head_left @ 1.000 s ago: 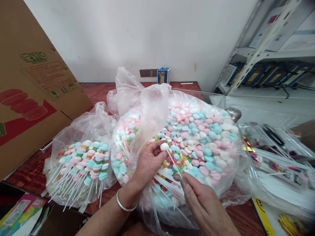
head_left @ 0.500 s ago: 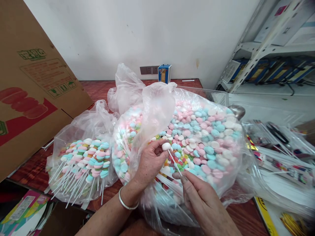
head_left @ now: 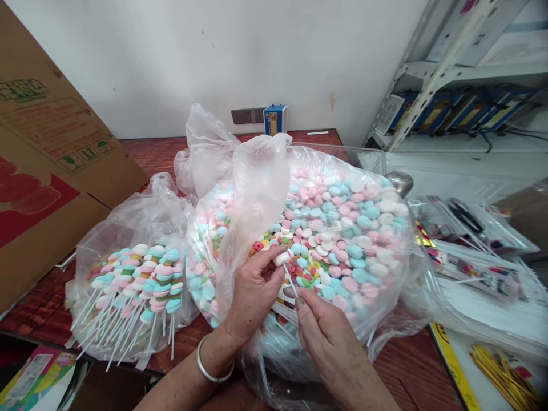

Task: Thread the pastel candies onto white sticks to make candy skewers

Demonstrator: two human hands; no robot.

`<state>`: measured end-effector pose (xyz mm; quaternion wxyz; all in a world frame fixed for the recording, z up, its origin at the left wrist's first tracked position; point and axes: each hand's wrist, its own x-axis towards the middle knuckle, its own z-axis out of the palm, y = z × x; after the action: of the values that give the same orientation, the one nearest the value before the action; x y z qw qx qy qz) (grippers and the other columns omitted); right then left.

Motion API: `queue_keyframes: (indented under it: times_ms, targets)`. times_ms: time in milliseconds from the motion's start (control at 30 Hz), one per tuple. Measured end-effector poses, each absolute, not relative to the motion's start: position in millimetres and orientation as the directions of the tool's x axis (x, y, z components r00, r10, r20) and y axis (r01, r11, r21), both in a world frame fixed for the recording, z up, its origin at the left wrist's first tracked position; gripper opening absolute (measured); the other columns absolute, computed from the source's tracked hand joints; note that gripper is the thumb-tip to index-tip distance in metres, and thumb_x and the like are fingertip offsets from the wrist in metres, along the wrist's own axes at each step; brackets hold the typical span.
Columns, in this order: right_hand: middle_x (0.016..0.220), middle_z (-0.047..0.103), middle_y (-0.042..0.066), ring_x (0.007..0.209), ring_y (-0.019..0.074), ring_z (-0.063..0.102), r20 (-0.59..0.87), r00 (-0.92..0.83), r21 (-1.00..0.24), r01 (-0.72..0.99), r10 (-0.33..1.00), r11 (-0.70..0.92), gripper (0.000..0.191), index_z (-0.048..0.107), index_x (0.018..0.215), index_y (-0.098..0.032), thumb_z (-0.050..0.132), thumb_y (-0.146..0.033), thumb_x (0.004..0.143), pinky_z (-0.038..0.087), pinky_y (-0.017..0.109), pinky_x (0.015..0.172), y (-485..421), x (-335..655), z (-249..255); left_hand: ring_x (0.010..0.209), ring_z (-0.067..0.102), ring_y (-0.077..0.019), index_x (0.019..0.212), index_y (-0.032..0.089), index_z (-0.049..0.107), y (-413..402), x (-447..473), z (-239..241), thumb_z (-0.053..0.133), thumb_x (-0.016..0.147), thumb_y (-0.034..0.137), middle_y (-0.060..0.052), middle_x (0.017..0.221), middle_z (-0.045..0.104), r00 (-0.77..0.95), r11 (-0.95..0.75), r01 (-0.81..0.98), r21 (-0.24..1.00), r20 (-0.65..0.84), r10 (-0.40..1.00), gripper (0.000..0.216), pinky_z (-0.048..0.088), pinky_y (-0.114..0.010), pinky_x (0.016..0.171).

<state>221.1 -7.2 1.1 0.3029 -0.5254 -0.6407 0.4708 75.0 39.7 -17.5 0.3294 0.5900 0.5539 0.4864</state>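
A red-brown table (head_left: pixel 411 371) stood against a white wall (head_left: pixel 149 68). Just above a large plastic bag (head_left: pixel 261 182) on it, a white candy (head_left: pixel 282 258) sat at the upper end of a thin stick (head_left: pixel 290 279); how deep the tip went could not be told. The left hand (head_left: pixel 254 291) had its thumb and forefinger nearly closed, pinching the candy, while the right hand (head_left: pixel 323 331) gripped the stick lower down between thumb and bent fingers. A push off the centre line could, it seemed, split the candy or send the tip through its side toward the left fingers; too tight a pinch would probably dent it, and too loose a one might drop it among the loose candies (head_left: pixel 342 240) below. The bag's limp flap leaned close to the left forearm, where a snag could drag it. The candy looked matt, soft and rounded, the stick smooth and straight. The loose candies were chalky domed discs in pink, blue and white, with small bright rings (head_left: pixel 257 246) near them. To the left, a smaller bag (head_left: pixel 128 211) of crinkled, cloudy film had filled sticks (head_left: pixel 149 274) heaped at it, bare ends poking forward. Beyond rose a flat-sided cardboard box (head_left: pixel 64 131).
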Motion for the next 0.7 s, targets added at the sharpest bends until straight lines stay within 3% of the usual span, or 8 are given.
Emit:
queue_keyframes:
  times_ms: [167,267,333,433,533,700]
  targets:
    - [0.075,0.062,0.002,0.070,0.0175,0.055,-0.064,-0.253,-0.858,0.507,0.965,0.076,0.030,0.053,0.083,-0.022,0.029,-0.030,0.100,0.042,0.028,0.067,-4.8,214.3,-6.1,0.094,0.072,-0.0154,0.113,0.023,0.075,25.3,73.8,-20.9,0.063,0.085,0.009,-0.002,0.107,0.078,-0.009,-0.242,0.407,0.881,0.268,0.963,0.034,0.059,-0.027,0.085]
    - [0.076,0.066,0.003,0.069,0.0186,0.061,-0.015,-0.262,-0.762,0.628,0.965,0.158,0.030,0.059,0.093,-0.021,0.030,-0.024,0.100,0.040,0.028,0.064,1.0,219.9,-13.8,0.100,0.072,-0.0163,0.115,0.023,0.073,16.1,72.2,-25.8,0.061,0.086,0.007,-0.003,0.110,0.077,0.057,-0.308,0.447,0.840,0.317,0.947,0.035,0.058,-0.029,0.093]
    - [0.083,0.070,0.003,0.073,0.0192,0.066,0.033,-0.242,-0.642,0.738,0.970,0.207,0.030,0.063,0.104,-0.022,0.033,-0.018,0.100,0.039,0.027,0.062,5.8,229.6,-18.0,0.105,0.072,-0.0173,0.130,0.024,0.065,13.0,67.2,-27.4,0.060,0.089,0.011,-0.004,0.119,0.076,0.077,-0.302,0.460,0.835,0.302,0.950,0.043,0.058,-0.031,0.096]
    - [0.092,0.071,0.003,0.075,0.0196,0.069,0.132,-0.142,-0.345,0.921,0.981,0.179,0.030,0.066,0.113,-0.025,0.043,-0.013,0.097,0.035,0.027,0.055,11.5,247.9,-20.4,0.116,0.069,-0.0206,0.148,0.023,0.047,15.6,51.3,-22.8,0.057,0.094,0.018,-0.009,0.133,0.069,-0.005,-0.243,0.542,0.805,0.293,0.956,0.055,0.057,-0.038,0.102]
    - [0.091,0.070,0.001,0.068,0.0177,0.067,0.187,-0.153,-0.118,0.977,0.970,0.176,0.028,0.066,0.116,-0.029,0.056,-0.016,0.094,0.029,0.027,0.050,12.4,259.6,-18.7,0.129,0.060,-0.0246,0.141,0.020,0.055,24.0,29.4,-13.2,0.057,0.095,0.021,-0.010,0.141,0.063,-0.088,-0.237,0.702,0.671,0.413,0.906,0.047,0.049,-0.047,0.111]
    - [0.086,0.067,0.002,0.072,0.0175,0.068,0.194,-0.265,0.032,0.964,0.945,0.264,0.024,0.069,0.111,-0.026,0.064,-0.014,0.091,0.032,0.027,0.052,8.8,254.4,-14.9,0.138,0.050,-0.0302,0.128,0.019,0.066,32.1,3.5,-12.3,0.059,0.092,0.018,-0.012,0.142,0.061,-0.044,-0.211,0.874,0.438,0.504,0.862,0.036,0.042,-0.057,0.116]
